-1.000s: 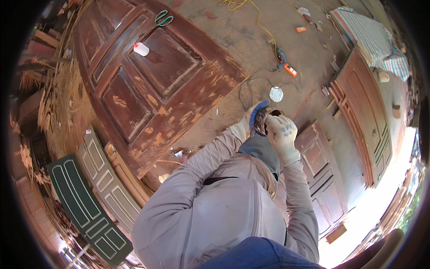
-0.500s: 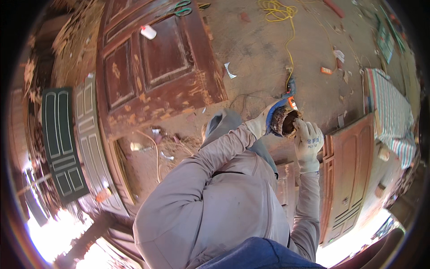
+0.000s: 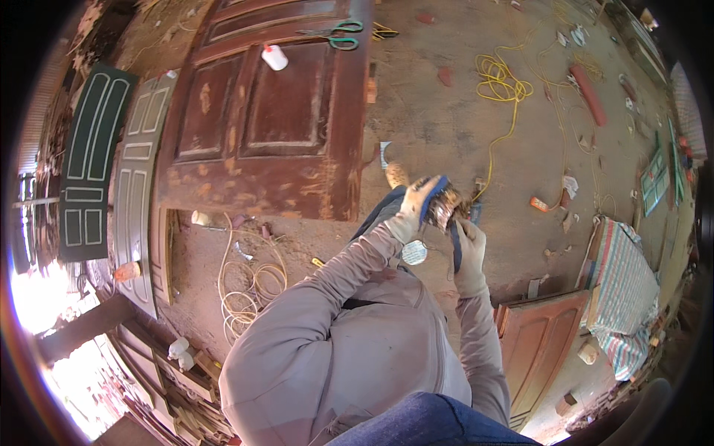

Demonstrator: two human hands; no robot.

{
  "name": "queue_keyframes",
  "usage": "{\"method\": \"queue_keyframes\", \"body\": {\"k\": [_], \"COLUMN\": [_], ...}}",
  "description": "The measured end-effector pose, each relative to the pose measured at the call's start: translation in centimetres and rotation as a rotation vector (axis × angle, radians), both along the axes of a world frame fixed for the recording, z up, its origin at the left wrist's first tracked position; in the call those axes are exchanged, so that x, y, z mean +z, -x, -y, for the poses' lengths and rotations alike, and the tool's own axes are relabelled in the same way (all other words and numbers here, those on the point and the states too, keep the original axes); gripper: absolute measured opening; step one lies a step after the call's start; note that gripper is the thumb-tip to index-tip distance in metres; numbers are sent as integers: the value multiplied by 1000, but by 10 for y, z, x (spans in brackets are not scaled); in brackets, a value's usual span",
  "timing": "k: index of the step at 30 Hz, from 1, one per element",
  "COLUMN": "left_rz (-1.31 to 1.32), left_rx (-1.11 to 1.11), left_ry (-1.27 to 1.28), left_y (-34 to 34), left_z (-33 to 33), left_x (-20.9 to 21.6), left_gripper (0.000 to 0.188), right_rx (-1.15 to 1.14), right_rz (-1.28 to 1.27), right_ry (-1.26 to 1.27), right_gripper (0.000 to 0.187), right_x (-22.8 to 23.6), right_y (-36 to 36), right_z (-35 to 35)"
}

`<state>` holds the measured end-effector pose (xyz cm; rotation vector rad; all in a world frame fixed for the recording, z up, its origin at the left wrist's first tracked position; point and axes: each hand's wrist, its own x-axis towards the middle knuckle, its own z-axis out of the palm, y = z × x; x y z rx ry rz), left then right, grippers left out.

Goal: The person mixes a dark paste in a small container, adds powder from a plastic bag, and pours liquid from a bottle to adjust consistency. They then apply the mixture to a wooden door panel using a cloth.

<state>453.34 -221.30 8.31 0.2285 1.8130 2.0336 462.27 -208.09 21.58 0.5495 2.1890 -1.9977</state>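
Note:
Both of my hands wear pale gloves and meet in front of my body. Between them is a blue-edged round thing (image 3: 444, 204) with a rough, crusted brown inside; its exact kind is unclear. My left hand (image 3: 413, 204) grips it by the blue side, fingers closed. At its right edge, my right hand (image 3: 471, 251) is closed too, with a dark blue strip along the inner side of the fingers. What those fingertips pinch is partly hidden. Just below the hands shows a white printed disc (image 3: 414, 253).
A worn red-brown panelled door (image 3: 286, 111) lies ahead on the left, bearing green-handled scissors (image 3: 343, 35) and a white bottle (image 3: 274, 57). A yellow cord (image 3: 506, 82) coils across the floor. Striped sheeting (image 3: 625, 290) covers something at right. A pale hose (image 3: 264, 286) loops at left.
My view has turned, so the door and floor sit differently. The round thing has tilted and its opening faces less toward me. The right hand has moved lower, and the dark blue strip now shows beside it.

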Motion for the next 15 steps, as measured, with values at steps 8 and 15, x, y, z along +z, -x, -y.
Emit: {"method": "queue_keyframes", "body": {"k": [8, 15], "left_rz": [396, 824], "left_rx": [516, 177], "left_ry": [-537, -1276], "left_y": [135, 233], "left_z": [-5, 28], "left_x": [18, 44], "left_gripper": [39, 53], "right_rx": [-181, 95], "right_rz": [434, -216], "right_ry": [840, -14], "right_gripper": [16, 12], "right_x": [-9, 13], "right_y": [178, 308], "right_z": [-19, 4]}}
